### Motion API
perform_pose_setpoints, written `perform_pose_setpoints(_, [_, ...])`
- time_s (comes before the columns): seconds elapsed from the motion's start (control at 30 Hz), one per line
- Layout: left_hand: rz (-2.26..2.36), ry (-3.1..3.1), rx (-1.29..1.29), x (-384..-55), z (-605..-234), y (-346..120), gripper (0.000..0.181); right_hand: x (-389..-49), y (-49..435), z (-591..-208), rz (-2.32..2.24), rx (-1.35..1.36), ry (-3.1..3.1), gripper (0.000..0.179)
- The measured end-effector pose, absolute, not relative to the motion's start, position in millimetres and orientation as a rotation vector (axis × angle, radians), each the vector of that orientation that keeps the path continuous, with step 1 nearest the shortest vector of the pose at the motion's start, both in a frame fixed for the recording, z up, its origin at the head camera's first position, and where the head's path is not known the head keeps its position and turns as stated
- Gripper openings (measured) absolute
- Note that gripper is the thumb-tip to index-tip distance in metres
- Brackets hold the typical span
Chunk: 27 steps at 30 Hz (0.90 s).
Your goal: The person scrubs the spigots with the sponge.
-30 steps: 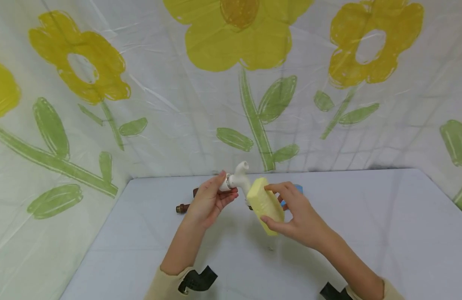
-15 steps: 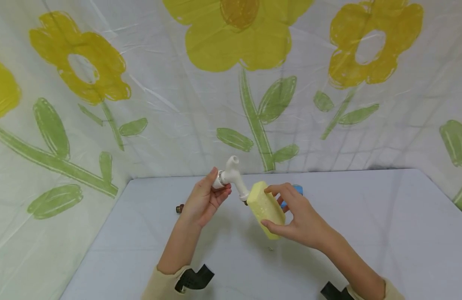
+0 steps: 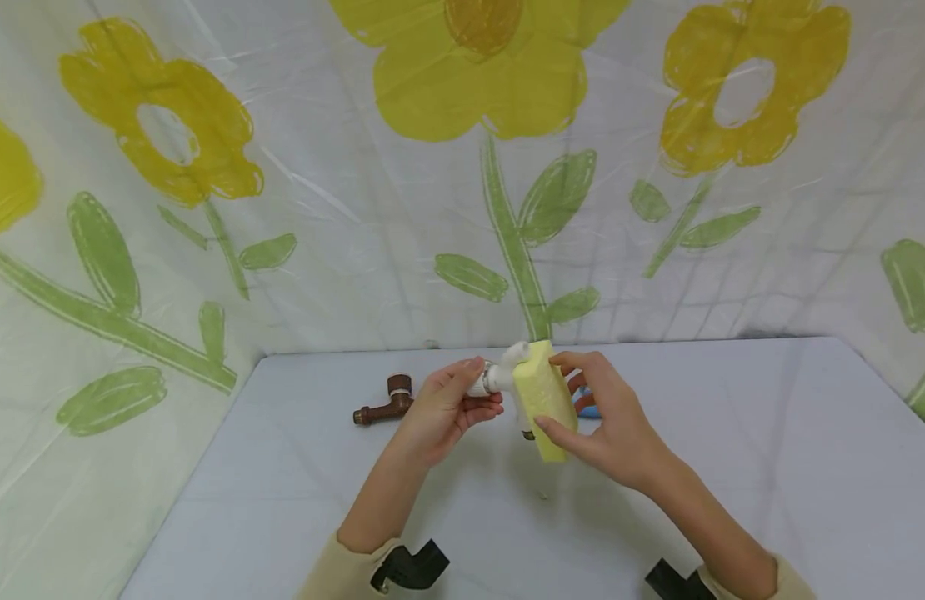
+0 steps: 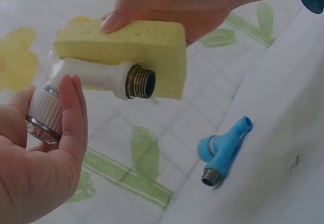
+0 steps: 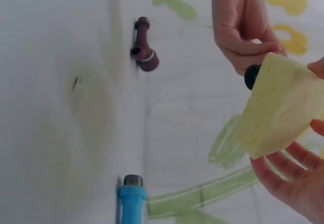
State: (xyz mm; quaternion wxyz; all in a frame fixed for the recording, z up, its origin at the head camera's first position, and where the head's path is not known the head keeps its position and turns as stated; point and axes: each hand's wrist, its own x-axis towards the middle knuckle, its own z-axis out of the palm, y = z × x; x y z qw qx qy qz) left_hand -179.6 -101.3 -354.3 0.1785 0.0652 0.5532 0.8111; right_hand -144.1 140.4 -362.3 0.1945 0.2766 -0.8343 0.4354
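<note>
Left wrist view: left hand (image 4: 43, 168) pinches ribbed white tap (image 4: 96, 75); right hand (image 4: 169, 6), porous yellow sponge block (image 4: 164, 49).

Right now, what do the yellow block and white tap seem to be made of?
Yellow block: probably sponge foam, matte; small pores pit its surface. White tap: likely plastic, smooth, satin, without visible grain; brownish threads look metallic, ridges glinting.

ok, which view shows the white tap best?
Left wrist: the white tap is in front of the yellow sponge, threaded end plainly visible. Head: the sponge hides part of it. Right wrist: mostly hidden; only that end shows, dark.
</note>
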Motion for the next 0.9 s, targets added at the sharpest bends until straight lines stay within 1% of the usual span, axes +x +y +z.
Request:
perform_pose_setpoints(0.1, [2.278,1.580,0.182,-179,-355,-97,0.028,-145,141,-361,1.246,0.766,-2.323,0.061])
perform_pose_setpoints(0.33, [2.389,1.600,0.001,-180,-347,-102,0.035,-144,139,-361,1.252,0.821,-2.404,0.060])
perform_pose_setpoints(0.5, [2.475,1.533,-0.073,-181,-342,-109,0.034,-144,137,-361,1.233,0.849,-2.417,0.062])
perform_pose_setpoints(0.8, [2.617,1.294,-0.080,-181,-339,-111,0.038,-144,133,-370,1.300,0.878,-2.362,0.071])
perform_pose_setpoints(0.9, [2.662,1.255,-0.082,-180,-339,-110,0.040,-143,133,-370,1.300,0.884,-2.359,0.071])
